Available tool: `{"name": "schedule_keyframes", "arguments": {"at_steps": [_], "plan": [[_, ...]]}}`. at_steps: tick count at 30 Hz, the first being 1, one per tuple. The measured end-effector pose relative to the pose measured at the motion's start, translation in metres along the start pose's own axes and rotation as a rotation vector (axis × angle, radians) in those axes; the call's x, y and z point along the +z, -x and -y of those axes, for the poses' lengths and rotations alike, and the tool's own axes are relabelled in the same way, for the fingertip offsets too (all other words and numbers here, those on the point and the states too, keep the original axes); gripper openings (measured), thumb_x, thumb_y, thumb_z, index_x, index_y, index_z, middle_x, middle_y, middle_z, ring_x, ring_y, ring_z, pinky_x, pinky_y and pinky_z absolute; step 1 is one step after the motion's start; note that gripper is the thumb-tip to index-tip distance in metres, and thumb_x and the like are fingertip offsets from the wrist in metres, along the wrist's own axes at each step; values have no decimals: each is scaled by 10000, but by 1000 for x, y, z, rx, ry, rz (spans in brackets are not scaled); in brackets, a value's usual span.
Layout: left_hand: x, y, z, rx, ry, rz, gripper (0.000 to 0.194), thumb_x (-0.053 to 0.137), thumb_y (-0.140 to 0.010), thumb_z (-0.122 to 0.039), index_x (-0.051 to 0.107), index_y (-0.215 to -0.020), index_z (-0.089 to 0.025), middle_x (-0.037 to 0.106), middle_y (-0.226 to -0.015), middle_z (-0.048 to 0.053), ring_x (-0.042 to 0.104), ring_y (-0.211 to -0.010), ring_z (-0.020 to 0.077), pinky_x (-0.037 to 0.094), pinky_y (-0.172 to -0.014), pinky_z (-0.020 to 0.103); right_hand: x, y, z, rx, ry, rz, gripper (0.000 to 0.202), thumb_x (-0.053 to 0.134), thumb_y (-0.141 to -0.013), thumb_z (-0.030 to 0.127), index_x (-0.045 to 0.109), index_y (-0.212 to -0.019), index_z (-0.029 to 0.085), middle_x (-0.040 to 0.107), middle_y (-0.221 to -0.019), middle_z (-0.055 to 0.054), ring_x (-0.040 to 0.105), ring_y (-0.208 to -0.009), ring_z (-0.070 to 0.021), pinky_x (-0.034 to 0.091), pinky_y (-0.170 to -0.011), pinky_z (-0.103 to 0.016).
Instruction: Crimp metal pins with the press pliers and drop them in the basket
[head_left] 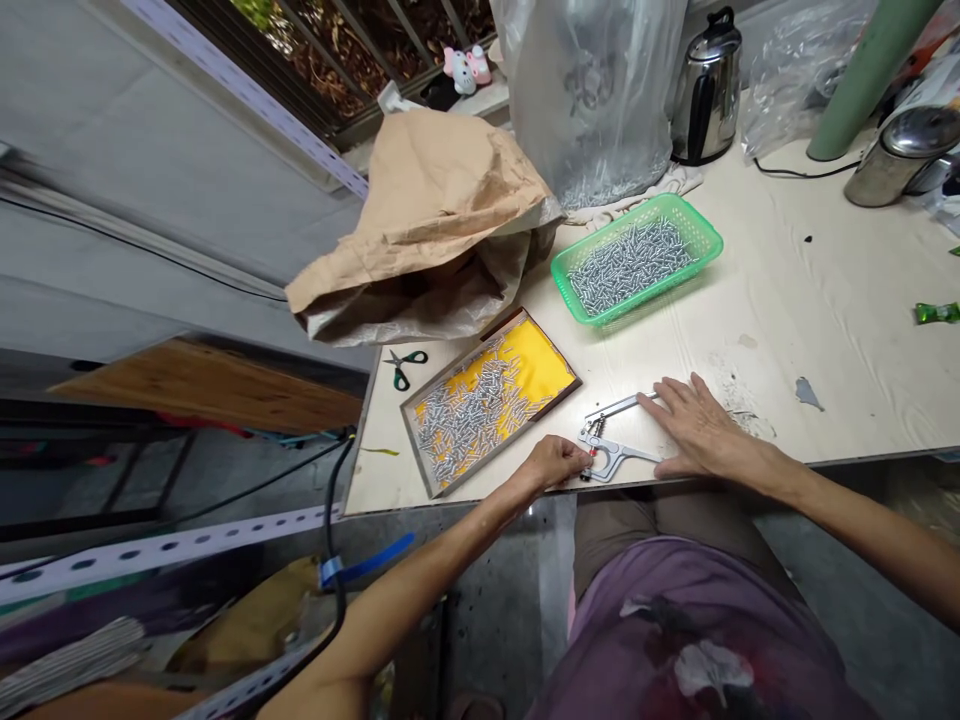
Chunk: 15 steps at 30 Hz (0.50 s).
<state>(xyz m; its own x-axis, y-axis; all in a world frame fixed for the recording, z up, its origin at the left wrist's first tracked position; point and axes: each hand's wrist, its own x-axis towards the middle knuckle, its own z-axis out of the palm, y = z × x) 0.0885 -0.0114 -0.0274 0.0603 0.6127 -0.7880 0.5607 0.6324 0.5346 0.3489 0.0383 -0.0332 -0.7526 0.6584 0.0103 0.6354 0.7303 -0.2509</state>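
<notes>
A pair of silver hand-press pliers (616, 455) lies at the table's front edge, its two handles spread wide and a spring near its head. My right hand (697, 428) spans the handle ends, with fingertips on the upper handle and the thumb by the lower one. At the jaw end, my left hand (557, 462) is closed in a pinch against the pliers' head, next to a small red spot. Whatever its fingertips hold is too small to make out. Close by on the left, a shallow tray (546, 360) with a yellow bottom carries many small silvery metal pins (469, 415).
Behind stands a green plastic basket (709, 245) full of similar pins. A brown paper sack (442, 190) gapes behind the tray, and small scissors (405, 368) lie left of it. A clear plastic bag (592, 90) and a steel kettle (709, 90) stand at the back.
</notes>
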Motion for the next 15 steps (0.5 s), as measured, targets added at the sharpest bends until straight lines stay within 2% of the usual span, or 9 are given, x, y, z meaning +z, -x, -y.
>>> {"name": "schedule_keyframes", "arguments": {"at_steps": [3, 7, 15], "plan": [[0, 1, 1, 6, 18, 15, 461, 706, -568, -579, 585, -590, -135, 425, -410, -61, 355, -387, 59, 269, -399, 203, 1, 0, 3, 5, 11, -21, 928, 726, -640, 566, 376, -1384, 136, 508, -1291, -230, 424, -1235, -392, 275, -1013, -609], [2, 2, 0, -17, 41, 6, 463, 711, -558, -581, 575, -583, -139, 423, -422, -67, 372, -384, 60, 297, -399, 205, -4, 5, 9, 15, -27, -60, 808, 735, -669, 473, 425, -1338, 143, 516, -1274, -217, 435, -1210, -376, 302, -997, -602], [9, 9, 1, -26, 59, -64, 449, 710, -556, -564, 561, -583, -141, 422, -445, -70, 381, -422, 64, 369, -420, 204, -9, 7, 15, 32, -59, -38, 526, 750, -682, 360, 540, -1133, 187, 596, -1141, -135, 517, -1061, -312, 334, -981, -555]]}}
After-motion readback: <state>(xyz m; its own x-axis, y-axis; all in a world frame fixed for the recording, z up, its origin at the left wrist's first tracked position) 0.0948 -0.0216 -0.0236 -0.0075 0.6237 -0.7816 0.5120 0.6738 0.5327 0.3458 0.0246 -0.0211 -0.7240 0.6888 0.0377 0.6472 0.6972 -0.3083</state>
